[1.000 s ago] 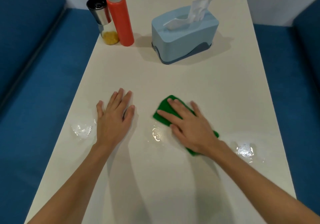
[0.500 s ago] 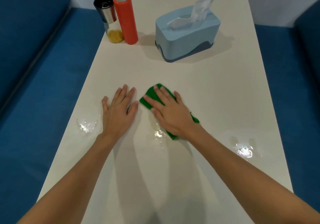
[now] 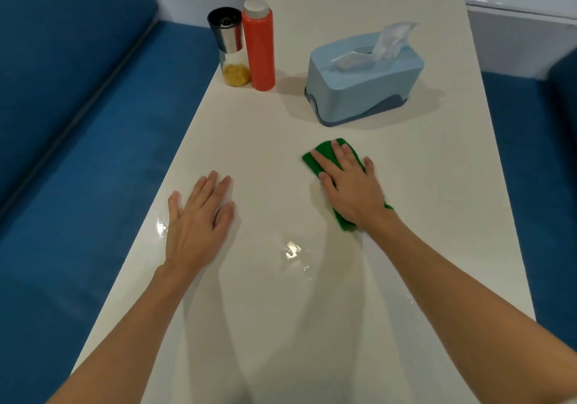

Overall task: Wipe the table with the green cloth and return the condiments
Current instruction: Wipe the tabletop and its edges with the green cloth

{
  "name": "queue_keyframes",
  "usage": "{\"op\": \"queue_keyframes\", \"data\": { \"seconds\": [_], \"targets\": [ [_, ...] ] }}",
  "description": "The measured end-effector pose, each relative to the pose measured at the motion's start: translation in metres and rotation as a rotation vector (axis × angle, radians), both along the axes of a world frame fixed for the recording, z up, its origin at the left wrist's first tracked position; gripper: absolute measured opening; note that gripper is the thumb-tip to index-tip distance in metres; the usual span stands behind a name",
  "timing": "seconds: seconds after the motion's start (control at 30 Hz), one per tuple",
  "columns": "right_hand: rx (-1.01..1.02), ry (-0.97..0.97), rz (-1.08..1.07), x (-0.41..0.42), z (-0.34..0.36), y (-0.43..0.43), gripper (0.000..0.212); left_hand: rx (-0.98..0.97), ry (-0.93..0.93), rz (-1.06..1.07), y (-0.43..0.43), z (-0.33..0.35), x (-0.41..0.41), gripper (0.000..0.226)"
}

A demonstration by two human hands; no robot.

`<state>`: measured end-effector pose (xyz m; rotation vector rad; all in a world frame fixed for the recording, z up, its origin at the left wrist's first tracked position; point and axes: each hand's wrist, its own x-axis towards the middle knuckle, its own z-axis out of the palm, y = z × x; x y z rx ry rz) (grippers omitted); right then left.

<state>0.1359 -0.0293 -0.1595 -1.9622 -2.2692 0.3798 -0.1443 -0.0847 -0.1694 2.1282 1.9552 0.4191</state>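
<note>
The right hand (image 3: 352, 191) lay flat on the cloth (image 3: 321, 153), fingers straight and pressing down, nothing curled round it. The left hand (image 3: 196, 219) rested palm down on the bare bench (image 3: 406, 185), fingers spread and holding nothing. The cloth sat right of the bench's middle, almost wholly under the right hand; green showed only past the fingertips and at the wrist, so its long axis ran with the hand, away from the person and a little leftward. A wet patch (image 3: 292, 250) glinted between the two hands, nearer the person than the cloth and to its left, and the right hand was the closer one to it; a pull back and to the left looked like the likely stroke. Another gleam showed at the left hand's outer edge. Further off, at the bench's left edge, the shaker (image 3: 232, 44) and the red bottle (image 3: 259, 50) stood upright, touching or nearly so, nearer the left hand. The shaker held a little yellow stuff at its bottom; the bottle looked full. To their right, a blue box (image 3: 362, 82) had a tissue (image 3: 393, 39) sticking up from its slot. Blue seats (image 3: 78, 153) flanked the bench.
</note>
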Motion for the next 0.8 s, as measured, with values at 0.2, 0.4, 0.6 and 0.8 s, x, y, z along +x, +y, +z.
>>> {"op": "queue_keyframes", "data": {
  "seconds": [0.2, 0.4, 0.6, 0.8],
  "targets": [
    [0.036, 0.029, 0.101, -0.081, 0.0, -0.016, 0.05, -0.004, -0.002, 0.008, 0.0, 0.0, 0.0, 0.051],
    [0.031, 0.034, 0.513, -0.043, -0.003, -0.072, 0.045, -0.024, -0.015, -0.001, 0.001, 0.001, -0.003, 0.05],
    [0.011, 0.034, 0.237, -0.008, 0.004, -0.024, 0.051, -0.066, -0.132, -0.002, 0.005, 0.009, -0.002, 0.051],
    [-0.14, 0.384, 0.109, -0.071, 0.018, -0.014, 0.05, 0.018, -0.296, 0.088, 0.022, 0.04, 0.049, 0.05]
  ]
}}
